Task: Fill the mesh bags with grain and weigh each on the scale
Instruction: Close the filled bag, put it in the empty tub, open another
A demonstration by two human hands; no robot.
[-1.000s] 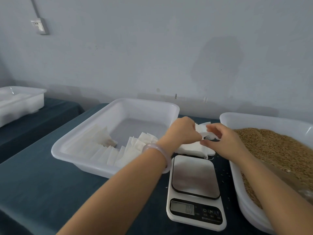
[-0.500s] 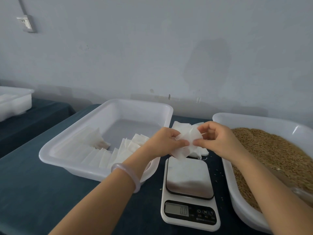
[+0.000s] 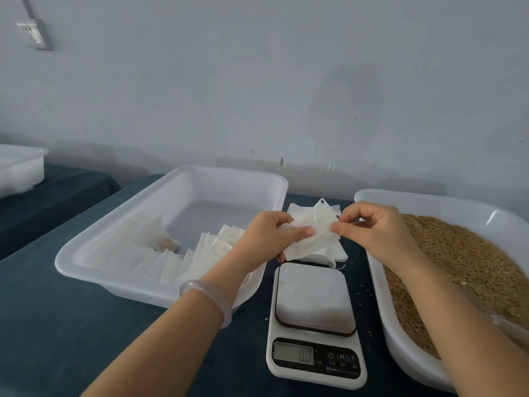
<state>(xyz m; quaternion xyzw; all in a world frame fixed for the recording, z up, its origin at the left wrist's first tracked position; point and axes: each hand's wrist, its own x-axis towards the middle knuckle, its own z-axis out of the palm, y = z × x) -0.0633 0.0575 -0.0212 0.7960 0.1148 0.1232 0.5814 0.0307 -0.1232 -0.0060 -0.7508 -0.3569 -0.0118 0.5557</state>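
A white mesh bag (image 3: 312, 234) is held just above the far end of the scale, over a small pile of flat white bags (image 3: 329, 253) on the table. My left hand (image 3: 266, 236) pinches its left edge with thumb and fingers. My right hand (image 3: 372, 229) pinches its right edge. The digital scale (image 3: 313, 316) lies on the table in front of me, its platform bare and its display lit. Brown grain (image 3: 463, 270) fills the white tub (image 3: 406, 345) at the right.
A white tray (image 3: 120, 222) at the left holds several flat white bags (image 3: 200, 259) along its near side. Another white tray (image 3: 20, 170) stands on a second table at far left. Loose grains lie on the dark blue tablecloth (image 3: 57, 333) beside the scale.
Both hands lifted one bag off the pile behind the scale and brought it closer to me; they now hold it by its two edges above the pile.
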